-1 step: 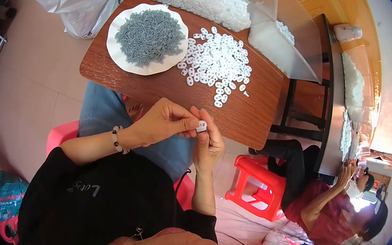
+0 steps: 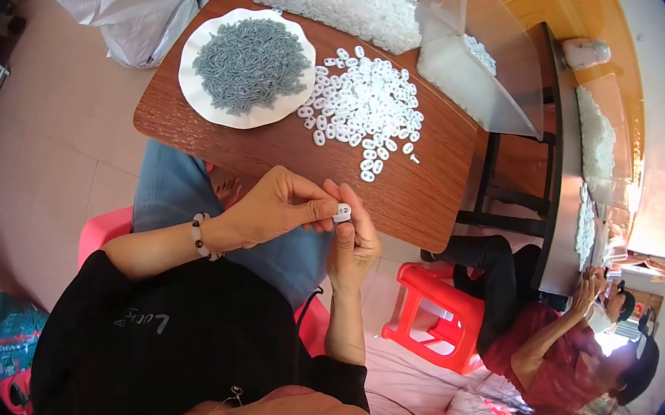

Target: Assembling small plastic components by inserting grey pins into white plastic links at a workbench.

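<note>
Left bare hand (image 2: 287,206), thumb and fingertips pinched on small white rounded plastic-looking piece (image 2: 342,213), right bare hand (image 2: 357,247) half-curled, fingers and thumb closed about same piece, hands together, heap of white oval two-holed pieces (image 2: 378,98) beyond them, on brown wood-grain table (image 2: 428,194).

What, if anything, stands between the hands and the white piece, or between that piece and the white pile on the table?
Nothing visible: the left hand and right hand both hold the white piece. Toward the white pile, only the right hand's own fingers come between; the plate sits left of the pile.
</note>
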`<state>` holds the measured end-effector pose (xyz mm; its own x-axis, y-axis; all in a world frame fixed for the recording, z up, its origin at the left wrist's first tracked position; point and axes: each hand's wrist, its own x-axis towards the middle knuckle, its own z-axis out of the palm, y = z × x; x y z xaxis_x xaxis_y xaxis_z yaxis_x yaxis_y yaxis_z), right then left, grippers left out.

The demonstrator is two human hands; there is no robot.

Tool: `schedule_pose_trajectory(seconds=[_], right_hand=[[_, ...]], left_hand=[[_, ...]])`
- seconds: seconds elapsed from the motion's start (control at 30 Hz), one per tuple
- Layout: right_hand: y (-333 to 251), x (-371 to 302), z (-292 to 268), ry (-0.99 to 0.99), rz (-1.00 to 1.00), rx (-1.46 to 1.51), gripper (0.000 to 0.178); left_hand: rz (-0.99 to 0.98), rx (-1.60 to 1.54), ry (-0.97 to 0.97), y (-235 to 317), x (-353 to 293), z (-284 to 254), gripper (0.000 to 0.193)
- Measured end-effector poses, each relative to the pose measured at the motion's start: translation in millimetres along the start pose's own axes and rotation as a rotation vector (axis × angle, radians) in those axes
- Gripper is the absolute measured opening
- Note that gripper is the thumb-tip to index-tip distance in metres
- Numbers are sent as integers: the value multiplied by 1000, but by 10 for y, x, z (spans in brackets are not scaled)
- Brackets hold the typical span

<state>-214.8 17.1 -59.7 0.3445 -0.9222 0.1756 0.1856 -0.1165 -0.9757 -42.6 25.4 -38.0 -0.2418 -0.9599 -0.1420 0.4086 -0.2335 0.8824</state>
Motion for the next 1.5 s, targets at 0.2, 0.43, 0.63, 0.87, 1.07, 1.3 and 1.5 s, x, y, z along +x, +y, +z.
schedule_pose_trajectory(seconds=[0.2, 0.43, 0.63, 0.87, 1.07, 1.3, 1.5], right_hand=[[-46, 38, -82, 112, -75, 27, 54], [-92, 36, -150, 181, -91, 44, 49], [-66, 44, -138, 189, -61, 38, 48], [-52, 55, -140, 195, -33, 32, 48], [-10, 63, -235, 247, -69, 21, 51], [-70, 12, -345, 306, -85, 17, 50], [-119, 33, -294, 284, -93, -79, 46]], left_hand=[[37, -10, -14, -77, 230, 162, 19], [52, 1, -57, -70, 344, 256, 20], [15, 13, -36, -40, 351, 235, 20], [-18, 5, -47, -67, 386, 191, 21], [47, 215, -96, 217, 529, 128, 20], [753, 1211, -17, 1542, 1693, 507, 28], [813, 1611, 215, 1481, 2908, 553, 29]])
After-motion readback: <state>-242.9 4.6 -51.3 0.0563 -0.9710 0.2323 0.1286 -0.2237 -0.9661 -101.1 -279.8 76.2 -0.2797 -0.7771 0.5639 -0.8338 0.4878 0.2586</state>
